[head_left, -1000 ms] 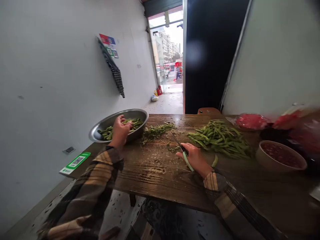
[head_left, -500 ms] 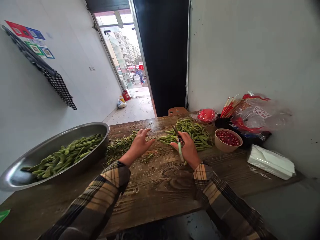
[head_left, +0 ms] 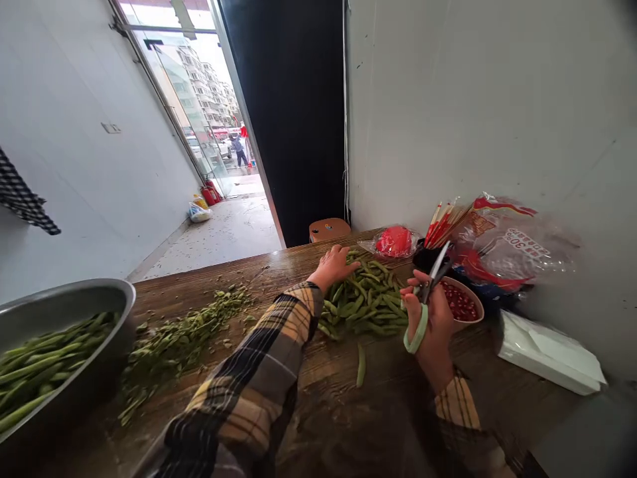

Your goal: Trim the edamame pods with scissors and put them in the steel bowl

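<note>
Left hand [head_left: 331, 268] outstretched, right hand [head_left: 434, 326] upright

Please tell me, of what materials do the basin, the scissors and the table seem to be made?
Basin: probably stainless steel; smooth, grey, with a soft metallic shine.
Scissors: the bright blade suggests steel; the evenly pale green handle may be plastic.
Table: dark brown wood, or perhaps a wood-look surface, with visible grain and a slight sheen.

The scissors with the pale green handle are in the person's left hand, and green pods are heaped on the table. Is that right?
Not quite: the scissors are in the right hand, as the head view shows; the left hand is at the heap of green pods. The heap does lie on the table.
</note>
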Demonstrator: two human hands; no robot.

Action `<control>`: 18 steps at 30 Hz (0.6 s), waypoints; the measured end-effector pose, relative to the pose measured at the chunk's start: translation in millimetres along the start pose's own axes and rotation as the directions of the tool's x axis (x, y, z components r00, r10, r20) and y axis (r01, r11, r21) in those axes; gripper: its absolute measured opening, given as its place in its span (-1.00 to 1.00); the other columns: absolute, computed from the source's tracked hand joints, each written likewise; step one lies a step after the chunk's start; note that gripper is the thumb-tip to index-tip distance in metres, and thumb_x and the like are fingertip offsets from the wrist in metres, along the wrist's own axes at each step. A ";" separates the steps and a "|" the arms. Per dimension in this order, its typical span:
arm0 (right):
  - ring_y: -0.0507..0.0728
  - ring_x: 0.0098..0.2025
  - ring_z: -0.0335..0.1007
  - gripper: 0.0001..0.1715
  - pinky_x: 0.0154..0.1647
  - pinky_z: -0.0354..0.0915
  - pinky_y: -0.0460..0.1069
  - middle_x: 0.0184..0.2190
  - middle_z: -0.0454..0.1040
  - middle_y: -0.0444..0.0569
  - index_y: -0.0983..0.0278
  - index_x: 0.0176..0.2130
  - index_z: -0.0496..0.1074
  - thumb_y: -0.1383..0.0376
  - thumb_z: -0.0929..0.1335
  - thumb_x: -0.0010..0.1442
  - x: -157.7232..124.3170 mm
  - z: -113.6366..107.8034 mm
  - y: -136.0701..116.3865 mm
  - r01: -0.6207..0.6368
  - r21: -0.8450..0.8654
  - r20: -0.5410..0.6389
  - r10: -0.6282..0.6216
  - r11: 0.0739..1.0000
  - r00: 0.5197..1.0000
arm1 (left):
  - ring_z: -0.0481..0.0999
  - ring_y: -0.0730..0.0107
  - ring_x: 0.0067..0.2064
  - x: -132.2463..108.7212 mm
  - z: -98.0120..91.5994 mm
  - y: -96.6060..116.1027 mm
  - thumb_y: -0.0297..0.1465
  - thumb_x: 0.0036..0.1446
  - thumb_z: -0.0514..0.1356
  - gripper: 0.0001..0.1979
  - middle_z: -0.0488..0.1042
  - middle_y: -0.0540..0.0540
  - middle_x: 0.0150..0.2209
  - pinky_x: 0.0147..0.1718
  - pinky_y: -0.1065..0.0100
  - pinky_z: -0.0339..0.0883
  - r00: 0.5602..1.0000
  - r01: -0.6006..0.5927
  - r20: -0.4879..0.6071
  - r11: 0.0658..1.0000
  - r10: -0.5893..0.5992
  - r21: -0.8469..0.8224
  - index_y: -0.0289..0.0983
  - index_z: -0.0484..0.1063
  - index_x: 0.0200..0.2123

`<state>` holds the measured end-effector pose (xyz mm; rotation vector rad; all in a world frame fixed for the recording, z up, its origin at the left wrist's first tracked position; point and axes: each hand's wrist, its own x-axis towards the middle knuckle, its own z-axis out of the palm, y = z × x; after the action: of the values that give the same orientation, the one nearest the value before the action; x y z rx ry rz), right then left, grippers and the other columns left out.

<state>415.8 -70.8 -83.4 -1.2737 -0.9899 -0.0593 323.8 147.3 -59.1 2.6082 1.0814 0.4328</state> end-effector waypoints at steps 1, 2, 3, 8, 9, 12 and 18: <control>0.12 -0.25 0.37 -0.56 -0.19 0.38 0.09 -0.15 0.34 0.02 0.20 0.09 0.26 0.14 0.28 0.25 0.2 -0.1 -0.7 -0.032 0.027 -0.054 0.034 0.999 0.998 | 0.25 -0.14 0.19 10.0 4.5 1.3 -0.05 0.10 0.14 -0.42 0.24 -0.32 0.17 0.12 -0.03 0.11 1.000 0.006 0.019 1.000 -0.006 0.014 -0.21 0.30 0.13; 0.12 -0.25 0.37 -0.57 -0.18 0.37 0.09 -0.17 0.34 0.02 0.20 0.07 0.28 0.13 0.30 0.24 0.5 -0.2 -1.7 -0.056 0.049 -0.077 0.059 0.997 0.995 | 0.23 -0.17 0.20 19.0 8.9 1.8 -0.03 0.09 0.13 -0.40 0.23 -0.32 0.18 0.12 -0.05 0.09 0.999 0.010 0.035 1.000 -0.011 0.023 -0.20 0.29 0.13; 0.11 -0.25 0.37 -0.56 -0.19 0.37 0.09 -0.18 0.35 0.01 0.20 0.07 0.30 0.13 0.31 0.23 0.8 -0.3 -2.8 -0.070 0.068 -0.085 0.075 0.995 0.994 | 0.21 -0.19 0.21 27.1 13.2 1.6 0.00 0.09 0.11 -0.39 0.21 -0.33 0.20 0.12 -0.08 0.07 0.999 0.014 0.050 1.000 -0.015 0.026 -0.20 0.29 0.14; 0.12 -0.25 0.37 -0.55 -0.21 0.38 0.09 -0.16 0.34 0.03 0.20 0.04 0.32 0.10 0.34 0.19 2.1 -1.2 -7.6 -0.074 0.045 -0.079 0.077 0.996 0.994 | 0.17 -0.30 0.23 54.2 32.0 -0.8 0.10 0.03 0.10 -0.30 0.20 -0.34 0.24 0.12 -0.23 -0.07 0.990 0.015 0.139 1.000 -0.017 0.015 -0.15 0.29 0.16; 0.12 -0.25 0.37 -0.55 -0.21 0.39 0.09 -0.15 0.34 0.04 0.19 0.04 0.32 0.10 0.34 0.19 2.2 -1.4 -8.4 -0.075 0.037 -0.071 0.077 0.997 0.994 | 0.16 -0.31 0.24 56.1 34.1 -0.8 0.11 0.00 0.12 -0.29 0.21 -0.33 0.24 0.12 -0.25 -0.09 0.987 0.001 0.163 1.000 -0.002 0.006 -0.13 0.31 0.15; 0.12 -0.25 0.38 -0.56 -0.20 0.40 0.09 -0.16 0.33 0.03 0.19 0.04 0.31 0.11 0.33 0.20 2.4 -2.1 -9.9 -0.091 0.026 -0.050 0.092 0.996 0.995 | 0.19 -0.20 0.24 50.0 35.6 -1.2 0.10 -0.05 0.18 -0.33 0.24 -0.22 0.25 0.18 -0.14 -0.09 0.970 -0.078 0.228 0.996 0.086 -0.044 -0.06 0.37 0.11; 0.13 -0.25 0.39 -0.55 -0.22 0.40 0.08 -0.15 0.32 0.02 0.18 0.06 0.30 0.11 0.33 0.20 0.3 -1.3 -8.4 -0.110 0.070 -0.031 0.112 0.992 0.993 | 0.36 0.06 0.15 0.4 12.2 -6.4 -0.06 -0.07 0.29 -0.46 0.41 -0.11 0.13 0.15 0.18 0.13 0.870 -0.318 0.295 0.907 0.394 -0.275 -0.06 0.48 0.02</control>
<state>412.2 -74.7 -76.8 -1.2588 -0.8831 0.0380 324.6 150.1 -72.6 2.5519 0.4071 0.1441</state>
